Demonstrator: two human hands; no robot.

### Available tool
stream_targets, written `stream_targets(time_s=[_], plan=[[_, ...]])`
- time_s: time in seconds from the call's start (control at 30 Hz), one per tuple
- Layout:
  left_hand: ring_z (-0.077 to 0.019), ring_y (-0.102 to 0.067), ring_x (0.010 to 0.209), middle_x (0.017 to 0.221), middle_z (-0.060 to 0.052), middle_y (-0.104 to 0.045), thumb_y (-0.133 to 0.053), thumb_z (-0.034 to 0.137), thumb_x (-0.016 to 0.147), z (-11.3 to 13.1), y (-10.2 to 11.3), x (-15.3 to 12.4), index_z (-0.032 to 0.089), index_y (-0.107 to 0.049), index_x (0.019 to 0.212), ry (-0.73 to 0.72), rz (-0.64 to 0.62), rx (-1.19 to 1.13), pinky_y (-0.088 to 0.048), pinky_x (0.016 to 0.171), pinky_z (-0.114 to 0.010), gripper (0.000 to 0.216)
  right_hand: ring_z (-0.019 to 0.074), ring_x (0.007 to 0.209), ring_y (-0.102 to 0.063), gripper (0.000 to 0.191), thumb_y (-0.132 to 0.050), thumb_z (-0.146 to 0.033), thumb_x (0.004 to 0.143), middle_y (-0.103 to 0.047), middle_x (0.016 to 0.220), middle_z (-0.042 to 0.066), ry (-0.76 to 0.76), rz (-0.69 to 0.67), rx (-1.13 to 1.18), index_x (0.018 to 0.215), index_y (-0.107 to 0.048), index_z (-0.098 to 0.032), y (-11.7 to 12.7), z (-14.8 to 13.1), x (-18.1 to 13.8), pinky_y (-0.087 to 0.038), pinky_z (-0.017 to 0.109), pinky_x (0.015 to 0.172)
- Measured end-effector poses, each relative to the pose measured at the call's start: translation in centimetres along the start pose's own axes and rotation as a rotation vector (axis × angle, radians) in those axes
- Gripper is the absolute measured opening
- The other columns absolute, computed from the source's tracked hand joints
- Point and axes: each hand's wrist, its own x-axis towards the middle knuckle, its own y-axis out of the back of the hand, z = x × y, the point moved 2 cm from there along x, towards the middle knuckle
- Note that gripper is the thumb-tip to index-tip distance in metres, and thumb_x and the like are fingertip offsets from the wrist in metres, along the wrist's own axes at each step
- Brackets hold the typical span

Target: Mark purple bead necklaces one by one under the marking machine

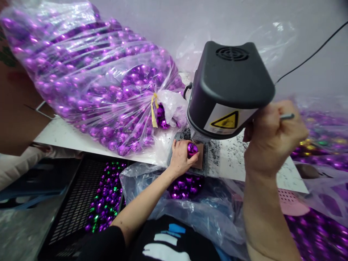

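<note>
My left hand (179,156) pinches a shiny purple ball (192,148) and holds it on a small brown pad (200,159) under the head of a black machine (228,87). My right hand (272,136) is raised in a fist around the machine's thin metal lever (286,116). The machine stands on a white table (65,134) speckled with black marks.
A big clear bag of purple balls (89,79), tied with a yellow strip, lies on the table's left. A black crate (78,203) with purple and green balls sits below, beside an open plastic bag of purple balls (185,186). More purple balls lie at right (318,228).
</note>
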Motion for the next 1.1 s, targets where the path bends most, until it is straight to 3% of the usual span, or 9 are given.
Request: stream_targets(time_s=[0.2, 0.33, 0.63, 0.9, 1.1], plan=[[-0.027, -0.057, 0.107, 0.104, -0.007, -0.063, -0.07, 0.032, 0.084, 0.1, 0.0, 0.0, 0.02, -0.055, 0.108, -0.001, 0.026, 0.001, -0.028, 0.117, -0.052, 0.031, 0.0011, 0.059, -0.047, 0.017, -0.05, -0.027, 0.091, -0.052, 0.076, 0.0, 0.134, 0.02, -0.009, 0.088, -0.057, -0.012, 1.3, 0.2, -5.5, -0.034, 0.02, 0.056], [-0.0283, -0.055, 0.112, 0.11, -0.009, -0.062, -0.069, 0.033, 0.084, 0.2, 0.2, 0.0, 0.019, -0.055, 0.112, 0.009, 0.014, -0.02, -0.031, 0.115, -0.052, 0.034, 0.0049, 0.066, -0.054, 0.016, -0.051, -0.021, 0.088, -0.057, 0.081, 0.001, 0.156, 0.014, -0.034, 0.099, -0.061, -0.017, 1.3, 1.2, -7.6, -0.043, 0.023, 0.064], [-0.0292, -0.057, 0.112, 0.11, -0.009, -0.064, -0.071, 0.033, 0.082, 0.0, 0.0, -0.2, 0.021, -0.055, 0.112, 0.017, 0.018, 0.0, -0.034, 0.112, -0.051, 0.036, 0.007, 0.064, -0.053, 0.017, -0.052, -0.019, 0.085, -0.047, 0.063, 0.0, 0.197, 0.08, 0.012, 0.096, -0.065, -0.017, 0.7, 1.9, -7.9, -0.041, 0.022, 0.061], [-0.0285, -0.059, 0.11, 0.11, -0.009, -0.065, -0.07, 0.032, 0.083, -0.1, -0.1, -0.4, 0.02, -0.056, 0.113, 0.021, 0.007, -0.035, -0.034, 0.112, -0.05, 0.035, 0.0065, 0.059, -0.049, 0.013, -0.05, -0.021, 0.085, -0.042, 0.057, 0.0, 0.308, 0.209, 0.045, 0.084, -0.06, -0.013, -0.6, 2.8, -8.3, -0.041, 0.022, 0.061], [-0.0292, -0.059, 0.112, 0.11, -0.009, -0.065, -0.071, 0.034, 0.083, -0.1, -0.1, -0.5, 0.022, -0.057, 0.114, 0.036, -0.008, -0.028, -0.035, 0.112, -0.05, 0.036, 0.0065, 0.058, -0.048, 0.015, -0.046, -0.018, 0.086, -0.044, 0.056, 0.001, 0.314, 0.194, 0.024, 0.078, -0.058, -0.012, -0.7, 2.8, -8.6, -0.039, 0.021, 0.059]])
